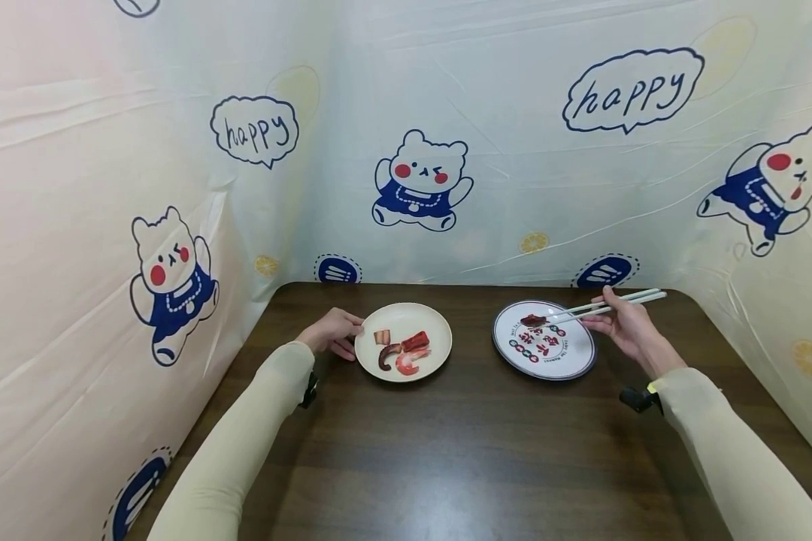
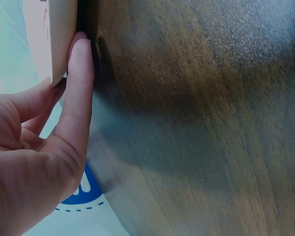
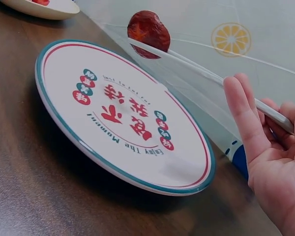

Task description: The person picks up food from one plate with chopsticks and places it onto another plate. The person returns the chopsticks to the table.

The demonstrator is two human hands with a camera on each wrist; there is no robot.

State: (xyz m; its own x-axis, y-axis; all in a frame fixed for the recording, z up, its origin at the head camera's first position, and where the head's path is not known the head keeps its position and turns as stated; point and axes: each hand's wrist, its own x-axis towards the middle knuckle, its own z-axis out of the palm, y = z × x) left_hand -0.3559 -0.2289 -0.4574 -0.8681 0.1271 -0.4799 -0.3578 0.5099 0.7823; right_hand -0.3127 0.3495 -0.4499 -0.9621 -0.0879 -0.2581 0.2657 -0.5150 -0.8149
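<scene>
My left hand (image 1: 334,331) holds the left rim of a cream plate (image 1: 440,361). In the left wrist view the thumb lies at the rim and fingers reach under it. On that plate sit a pink shrimp (image 1: 406,364), a dark curved piece (image 1: 386,356), a red meat-like piece (image 1: 416,341) and a small striped piece (image 1: 382,336). My right hand (image 1: 625,328) grips a pair of pale chopsticks (image 1: 639,297). Their tips pinch a glossy reddish-brown piece of food (image 3: 148,33), raised above a white plate (image 3: 69,64) with a blue-green rim and red lettering.
Both plates stand toward the far side of a dark wooden table (image 1: 406,451). A pale curtain (image 1: 514,188) printed with bears and "happy" bubbles hangs behind the table and along its sides.
</scene>
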